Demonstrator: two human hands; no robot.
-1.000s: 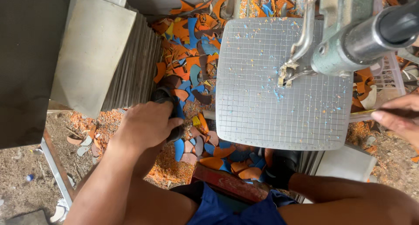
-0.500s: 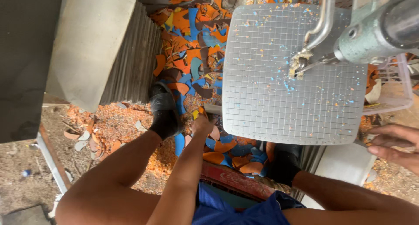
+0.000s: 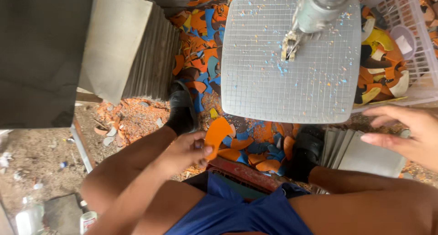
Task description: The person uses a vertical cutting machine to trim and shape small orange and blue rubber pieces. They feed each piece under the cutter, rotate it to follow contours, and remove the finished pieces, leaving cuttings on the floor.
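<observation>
Down between the knees, the left hand (image 3: 185, 152) has its fingers and thumb closed on an orange scrap (image 3: 216, 134), a curved flat offcut pinched at its lower edge and raised just above the litter on the ground; the scrap sits below the near-left corner of the white grid table (image 3: 255, 93), close to it but not touching as far as can be told; over on the right, the right hand (image 3: 408, 132) is spread wide and flat, fingers pointing left, holding nothing, hovering just over a stack of grey sheets (image 3: 365, 155) that leans beside the right leg; whether the fingertips touch the top sheet cannot be told; up on the table, a metal cutting head (image 3: 315, 16) hangs down from above with its tip near the surface, and blue and orange crumbs are scattered around it; under and behind the table lies a heap of orange and blue offcuts (image 3: 200, 30), spilling toward the black shoes (image 3: 181, 112); right of the table stands a white basket (image 3: 410, 39) with orange, yellow and brown pieces inside; at upper left, a second, taller stack of grey sheets (image 3: 132, 48) stands on edge against a dark panel (image 3: 41, 52); orange dust covers the ground beneath it; blue shorts (image 3: 237, 212) fill the bottom edge.
</observation>
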